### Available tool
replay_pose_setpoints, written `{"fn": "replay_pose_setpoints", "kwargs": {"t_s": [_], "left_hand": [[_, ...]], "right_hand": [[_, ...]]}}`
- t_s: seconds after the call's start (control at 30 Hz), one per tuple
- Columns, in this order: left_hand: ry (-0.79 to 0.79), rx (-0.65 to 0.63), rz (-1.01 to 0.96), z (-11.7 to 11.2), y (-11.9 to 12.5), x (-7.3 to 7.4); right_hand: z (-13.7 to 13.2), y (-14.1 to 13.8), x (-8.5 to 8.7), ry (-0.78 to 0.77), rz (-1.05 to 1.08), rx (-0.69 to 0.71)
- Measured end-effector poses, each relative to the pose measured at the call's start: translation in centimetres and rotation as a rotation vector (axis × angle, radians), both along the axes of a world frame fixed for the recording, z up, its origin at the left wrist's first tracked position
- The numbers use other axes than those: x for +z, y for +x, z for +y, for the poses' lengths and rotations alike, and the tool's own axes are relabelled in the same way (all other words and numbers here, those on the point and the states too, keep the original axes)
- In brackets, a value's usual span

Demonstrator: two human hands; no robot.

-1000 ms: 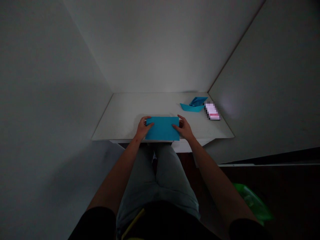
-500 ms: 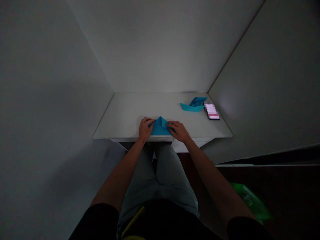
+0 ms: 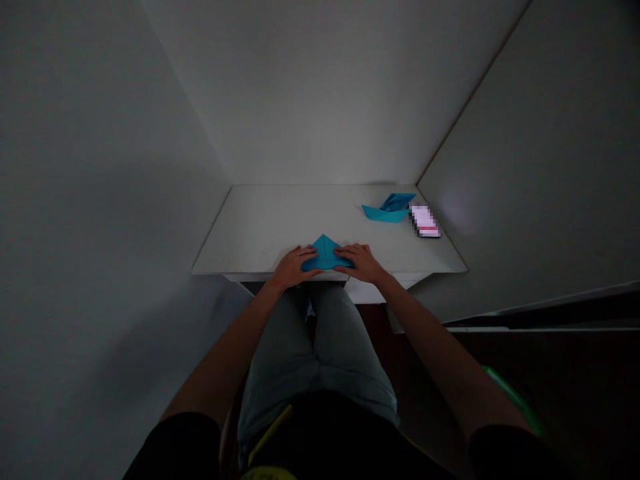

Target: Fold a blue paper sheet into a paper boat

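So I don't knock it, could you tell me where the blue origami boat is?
Head view: the blue origami boat sits far right on the white table, just left of the pixelated phone.

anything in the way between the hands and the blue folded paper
No, nothing stands in the way. The left hand and right hand touch the blue folded paper on either side. The blue origami boat and the pixelated phone lie farther back on the white tabletop.
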State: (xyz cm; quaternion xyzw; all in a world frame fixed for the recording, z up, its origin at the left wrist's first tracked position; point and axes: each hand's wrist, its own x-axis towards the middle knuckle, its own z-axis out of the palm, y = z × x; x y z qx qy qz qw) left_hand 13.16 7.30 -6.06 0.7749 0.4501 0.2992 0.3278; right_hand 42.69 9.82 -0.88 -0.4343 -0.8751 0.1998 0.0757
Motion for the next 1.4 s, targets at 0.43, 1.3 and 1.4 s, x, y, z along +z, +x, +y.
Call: {"fn": "replay_pose_setpoints", "kwargs": {"t_s": [0.43, 1.3, 1.4], "left_hand": [[-0.219, -0.045, -0.071, 2.5, -0.8, 1.6], [0.013, 0.126, -0.023, -2.8, -1.0, 0.6], [0.001, 0.067, -0.012, -3.5, -1.7, 0.3]], "right_hand": [[2.5, -0.1, 1.9, -0.189, 0.013, 0.024], [-3.7, -0.1, 0.2, 0.070, 0.009, -0.104], [-4.0, 0.7, 0.2, 0.040, 0.004, -0.074]]}}
